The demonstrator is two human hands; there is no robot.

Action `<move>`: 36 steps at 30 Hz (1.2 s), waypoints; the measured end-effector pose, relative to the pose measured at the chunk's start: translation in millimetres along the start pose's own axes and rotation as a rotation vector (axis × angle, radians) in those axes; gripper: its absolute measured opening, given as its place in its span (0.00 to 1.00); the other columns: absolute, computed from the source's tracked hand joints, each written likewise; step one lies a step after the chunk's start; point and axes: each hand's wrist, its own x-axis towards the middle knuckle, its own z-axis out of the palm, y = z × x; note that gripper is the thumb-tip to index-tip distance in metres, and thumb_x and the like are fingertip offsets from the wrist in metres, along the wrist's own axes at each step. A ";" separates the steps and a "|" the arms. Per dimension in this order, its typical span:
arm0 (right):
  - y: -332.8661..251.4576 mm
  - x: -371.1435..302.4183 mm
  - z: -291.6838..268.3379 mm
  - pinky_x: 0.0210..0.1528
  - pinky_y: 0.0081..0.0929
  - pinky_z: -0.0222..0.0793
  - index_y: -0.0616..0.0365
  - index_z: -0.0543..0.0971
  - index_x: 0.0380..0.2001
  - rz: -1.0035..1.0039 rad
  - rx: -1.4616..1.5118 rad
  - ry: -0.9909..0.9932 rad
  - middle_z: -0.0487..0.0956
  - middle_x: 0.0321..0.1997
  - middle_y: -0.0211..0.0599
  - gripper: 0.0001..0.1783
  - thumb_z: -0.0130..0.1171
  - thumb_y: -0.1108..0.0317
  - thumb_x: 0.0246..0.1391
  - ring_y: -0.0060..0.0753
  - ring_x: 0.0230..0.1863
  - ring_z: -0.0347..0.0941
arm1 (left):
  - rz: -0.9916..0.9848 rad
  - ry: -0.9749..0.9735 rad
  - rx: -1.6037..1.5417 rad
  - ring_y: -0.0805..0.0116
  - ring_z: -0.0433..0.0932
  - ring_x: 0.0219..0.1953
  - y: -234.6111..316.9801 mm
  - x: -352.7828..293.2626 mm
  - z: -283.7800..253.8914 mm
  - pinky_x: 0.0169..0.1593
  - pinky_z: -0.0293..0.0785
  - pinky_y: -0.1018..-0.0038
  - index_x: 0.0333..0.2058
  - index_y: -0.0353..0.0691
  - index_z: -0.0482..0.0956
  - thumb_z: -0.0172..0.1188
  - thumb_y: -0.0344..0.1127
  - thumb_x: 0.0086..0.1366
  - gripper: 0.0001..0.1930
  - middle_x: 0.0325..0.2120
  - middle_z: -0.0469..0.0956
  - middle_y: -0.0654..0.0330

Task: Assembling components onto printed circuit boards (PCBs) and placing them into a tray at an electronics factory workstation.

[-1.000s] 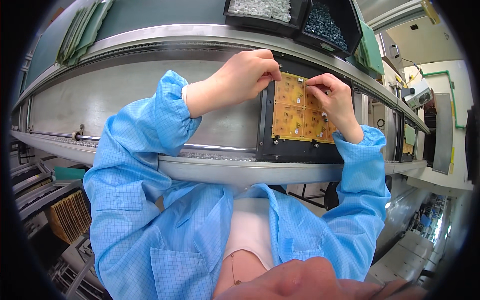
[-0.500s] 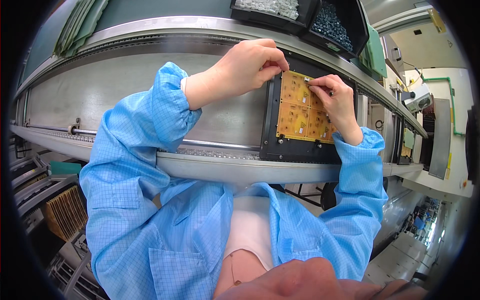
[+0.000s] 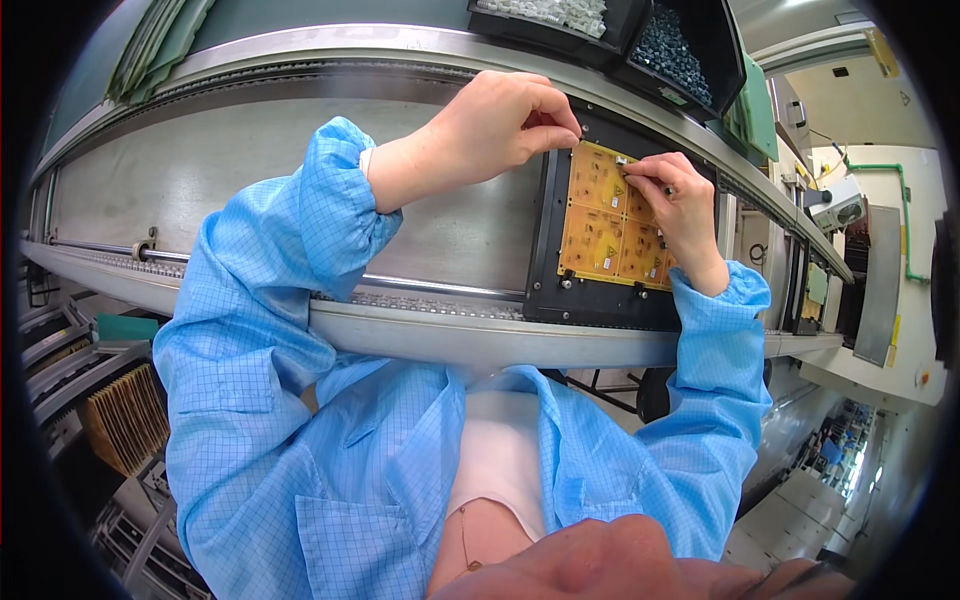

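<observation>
One yellow board (image 3: 597, 208) lay in the black frame (image 3: 600, 303). The left hand (image 3: 500, 122) had shifted from the board's left edge to its upper left corner, fingers nearly together, contents not discernible. The right hand (image 3: 682, 208) stayed pinched beside a white piece (image 3: 622, 160) near the board's top edge, grip unclear, apparently keeping work there.

Down to our left we've got grey racks (image 3: 75, 375); over on our right, a green pipe (image 3: 905, 215) bends down a white panel (image 3: 925, 175), light (image 3: 858, 468) glinting below.
</observation>
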 end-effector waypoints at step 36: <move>-4.1 4.0 -4.4 0.35 0.29 0.76 0.60 0.84 0.34 -0.054 -0.181 -0.033 0.81 0.32 0.40 0.06 0.66 0.73 0.51 0.36 0.33 0.78 | 0.149 -0.202 0.068 0.58 0.78 0.33 5.2 -14.8 15.1 0.37 0.74 0.66 0.35 0.40 0.83 0.64 0.29 0.57 0.06 0.31 0.77 0.58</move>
